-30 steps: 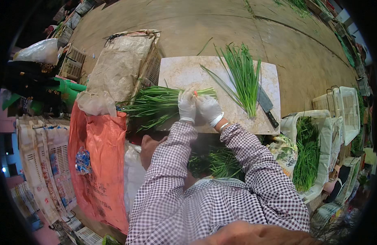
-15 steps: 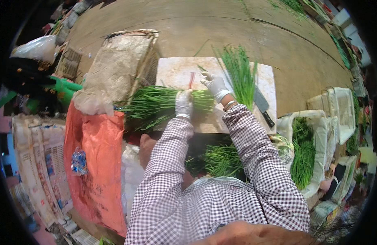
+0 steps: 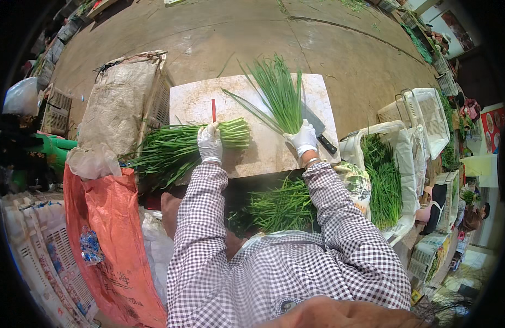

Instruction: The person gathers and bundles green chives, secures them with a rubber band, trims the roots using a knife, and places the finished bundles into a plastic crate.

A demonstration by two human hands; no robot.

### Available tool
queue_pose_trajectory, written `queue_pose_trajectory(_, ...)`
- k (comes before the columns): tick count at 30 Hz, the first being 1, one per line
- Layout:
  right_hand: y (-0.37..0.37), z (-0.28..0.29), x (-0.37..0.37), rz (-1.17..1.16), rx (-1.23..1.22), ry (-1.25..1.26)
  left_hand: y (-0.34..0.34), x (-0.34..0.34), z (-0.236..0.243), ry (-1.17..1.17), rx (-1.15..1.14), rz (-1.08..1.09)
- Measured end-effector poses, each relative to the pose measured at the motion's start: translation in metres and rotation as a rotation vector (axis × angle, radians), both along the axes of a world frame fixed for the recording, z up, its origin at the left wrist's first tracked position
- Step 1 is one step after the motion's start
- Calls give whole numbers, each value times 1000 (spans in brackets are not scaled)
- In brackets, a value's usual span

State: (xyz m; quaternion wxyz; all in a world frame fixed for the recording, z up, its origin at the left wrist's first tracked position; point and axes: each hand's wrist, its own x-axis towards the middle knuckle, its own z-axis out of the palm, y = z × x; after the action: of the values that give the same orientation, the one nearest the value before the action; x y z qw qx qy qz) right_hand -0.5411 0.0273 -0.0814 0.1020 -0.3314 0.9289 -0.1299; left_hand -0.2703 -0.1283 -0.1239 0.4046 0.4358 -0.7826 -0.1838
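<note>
My left hand point(image 3: 210, 144), in a white glove, is closed around a thick bunch of green chives point(image 3: 170, 143) lying sideways on the white board point(image 3: 263, 150). The bunch's pale cut ends point right and its leaves hang past the board's left edge. A red strip point(image 3: 213, 109) sticks up from beside my fingers. My right hand point(image 3: 303, 139), gloved too, grips the stem ends of a second, looser bunch of chives point(image 3: 280, 95), whose leaves fan away toward the far edge. Just right of this bunch lies a cleaver point(image 3: 320, 128) with a black handle, partly covered by the leaves and hand.
A sack-covered crate point(image 3: 118, 101) stands left of the board, with an orange sack point(image 3: 113, 235) nearer me. More greens point(image 3: 282, 205) lie below the board's near edge. On the right are a lined basket of greens point(image 3: 381, 180) and a white plastic basket point(image 3: 429, 120).
My right hand has moved down and right from above the board to the second bunch's stem ends and closed on them. My left hand still holds its bunch; the whole view has shifted.
</note>
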Motion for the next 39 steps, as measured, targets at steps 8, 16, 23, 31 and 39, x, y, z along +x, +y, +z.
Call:
queue_pose_trajectory(8, -21, -18, -13, -5, 32, -53, 0, 5, 5, -19, 69, -13)
queue_pose_trajectory(16, -35, -30, -65, 130, -15, -499, 0, 1, 5, 41, -1, -25)
queue_pose_trajectory(23, -99, 117, -119, 275, 29, -387, -4, -6, 6, 28, -2, -76)
queue_pose_trajectory(31, -138, 275, 34, 774, -374, -425, -2, 17, 0, -27, 17, -45)
queue_pose_trajectory(39, -147, 136, 128, 1216, 78, -256, 0, 4, -14, -360, 305, 50)
